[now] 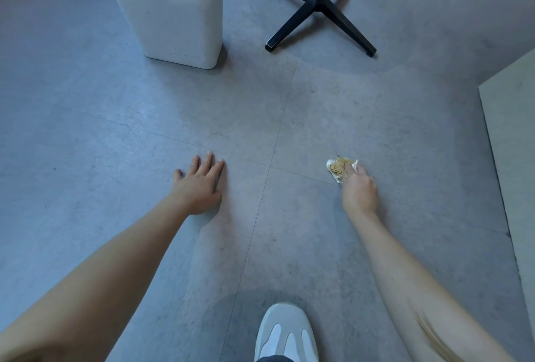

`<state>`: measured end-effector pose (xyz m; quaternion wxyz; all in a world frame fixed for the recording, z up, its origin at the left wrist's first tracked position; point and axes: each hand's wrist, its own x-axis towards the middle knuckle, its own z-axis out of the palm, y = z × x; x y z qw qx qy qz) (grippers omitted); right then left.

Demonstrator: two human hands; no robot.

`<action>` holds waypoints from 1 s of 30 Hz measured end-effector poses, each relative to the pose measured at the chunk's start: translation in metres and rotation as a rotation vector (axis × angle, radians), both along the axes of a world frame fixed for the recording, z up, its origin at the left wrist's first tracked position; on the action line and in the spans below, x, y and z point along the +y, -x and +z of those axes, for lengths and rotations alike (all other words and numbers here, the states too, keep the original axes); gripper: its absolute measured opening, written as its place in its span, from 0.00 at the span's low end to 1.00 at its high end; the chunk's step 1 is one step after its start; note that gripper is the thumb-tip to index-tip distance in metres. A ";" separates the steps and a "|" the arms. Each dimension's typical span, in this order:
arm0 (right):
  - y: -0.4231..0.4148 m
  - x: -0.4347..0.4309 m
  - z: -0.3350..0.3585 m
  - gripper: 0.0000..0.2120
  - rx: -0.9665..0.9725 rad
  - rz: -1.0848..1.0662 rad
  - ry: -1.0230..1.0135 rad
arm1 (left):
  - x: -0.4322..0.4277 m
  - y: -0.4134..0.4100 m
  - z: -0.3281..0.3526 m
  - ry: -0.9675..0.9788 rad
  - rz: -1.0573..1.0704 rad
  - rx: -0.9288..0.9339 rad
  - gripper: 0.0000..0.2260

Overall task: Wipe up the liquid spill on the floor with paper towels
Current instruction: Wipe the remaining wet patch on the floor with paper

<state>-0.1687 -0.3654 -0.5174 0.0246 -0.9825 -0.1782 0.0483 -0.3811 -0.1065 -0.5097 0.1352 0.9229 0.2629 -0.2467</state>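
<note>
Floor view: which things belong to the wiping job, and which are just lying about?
Job: stained paper towel, right hand holding it, left hand flat on floor.
Lying about: white bin, black stand base, shoe, pale panel.

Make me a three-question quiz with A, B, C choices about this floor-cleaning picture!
1. Where is the white bin? A left of the black stand; B right of the stand; C on top of the stand.
2. How many legs does the stand's base show? A two; B four; C six.
3. What is the left hand doing? A gripping a cup; B making a fist; C lying flat on the floor.

Answers: 1 A, the bin sits left of the stand. 2 B, four legs spread in a cross. 3 C, its fingers are straight on the floor, while the right hand holds the stained paper towel.
</note>
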 end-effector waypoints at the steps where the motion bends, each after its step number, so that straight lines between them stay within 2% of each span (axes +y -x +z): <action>1: 0.005 0.005 0.002 0.19 -0.006 0.016 -0.030 | -0.001 0.000 0.000 0.004 0.000 -0.001 0.31; 5: 0.041 0.018 -0.009 0.21 -0.008 0.258 -0.126 | 0.000 -0.001 0.001 0.014 0.003 -0.009 0.31; 9: 0.034 0.032 -0.005 0.19 0.031 0.235 -0.200 | 0.004 0.002 0.003 0.029 0.003 -0.040 0.30; 12: 0.039 0.058 -0.004 0.19 -0.012 0.282 -0.283 | 0.011 0.011 0.002 0.023 0.042 -0.081 0.30; 17: 0.040 0.102 -0.009 0.23 -0.013 0.376 -0.098 | 0.036 0.045 0.003 -0.011 0.233 -0.099 0.31; 20: 0.032 0.141 -0.002 0.20 0.007 0.394 -0.121 | 0.058 0.068 0.001 -0.042 0.430 -0.132 0.31; 22: 0.038 0.174 -0.002 0.19 0.012 0.483 -0.180 | 0.072 0.081 -0.001 -0.051 0.548 -0.152 0.31; 26: 0.058 0.214 -0.013 0.19 -0.003 0.703 -0.216 | 0.090 0.098 -0.002 -0.070 0.606 -0.141 0.31; 30: 0.055 0.251 -0.010 0.20 0.012 0.728 -0.144 | 0.101 0.106 -0.006 -0.082 0.622 -0.136 0.32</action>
